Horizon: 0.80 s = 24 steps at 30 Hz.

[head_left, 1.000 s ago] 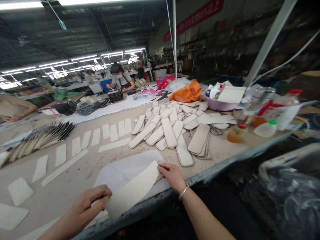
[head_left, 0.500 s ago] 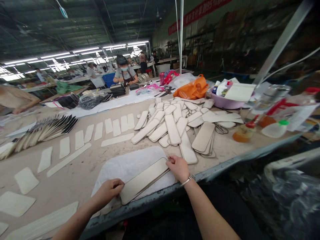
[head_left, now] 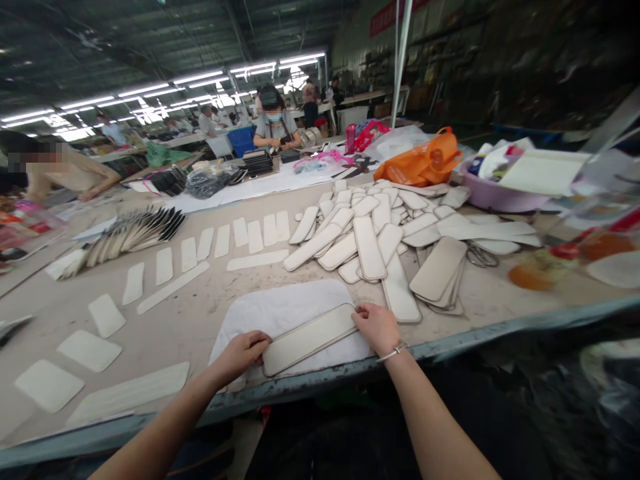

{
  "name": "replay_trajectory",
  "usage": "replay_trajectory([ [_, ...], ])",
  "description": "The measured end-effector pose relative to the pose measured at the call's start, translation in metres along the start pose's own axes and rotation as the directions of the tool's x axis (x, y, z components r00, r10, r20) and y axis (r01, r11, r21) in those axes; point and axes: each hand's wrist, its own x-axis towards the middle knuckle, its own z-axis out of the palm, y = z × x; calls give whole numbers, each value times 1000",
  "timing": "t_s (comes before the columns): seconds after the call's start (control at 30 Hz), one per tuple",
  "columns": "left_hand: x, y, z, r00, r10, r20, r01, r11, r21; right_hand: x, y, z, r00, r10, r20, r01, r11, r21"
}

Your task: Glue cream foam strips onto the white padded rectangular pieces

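- Hands: left hand [head_left: 243, 352] and right hand [head_left: 377, 327] each close on one end of a long beige panel [head_left: 309, 339].
- Tabletop [head_left: 190, 333]: carries all the work pieces, laid out in rows and heaps.
- Heap of panels [head_left: 370, 230]: lies behind the right hand; finished or waiting, cannot tell.
- White cloth [head_left: 280, 310]: spread at the near edge, under the held panel.
- Held panel: lies flat and slanted on the cloth, seemingly over a second layer; judged mid-handling, with one piece in hand.

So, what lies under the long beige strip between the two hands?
A white cloth, spread on the table, shows around the strip. The left hand and right hand hold its ends. Anything else directly beneath is hidden.
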Motion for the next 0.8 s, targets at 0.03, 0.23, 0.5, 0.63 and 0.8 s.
replay_trajectory([
  [0.03, -1, -1, 0, 1000, -1, -2, 1, 999, -34, 0, 0, 1, 1000, -6, -1, 6, 1000, -15],
  [0.23, -3, -4, 5, 995, -56, -83, 51, 997, -61, 1, 2, 3, 1000, -16, 7, 16, 998, -61],
  [0.5, -4, 9, 8, 988, -19, -151, 43, 987, 157, 0, 2, 3, 1000, -24, 14, 25, 995, -92],
  [0.63, -4, 12, 10, 982, -10, -186, 50, 975, 215, 1, 4, 4, 999, -40, 15, 41, 994, -97],
  [0.8, -4, 5, 12, 979, 20, -202, 20, 980, 196, 1, 3, 4, 999, -36, 18, 38, 992, -122],
])
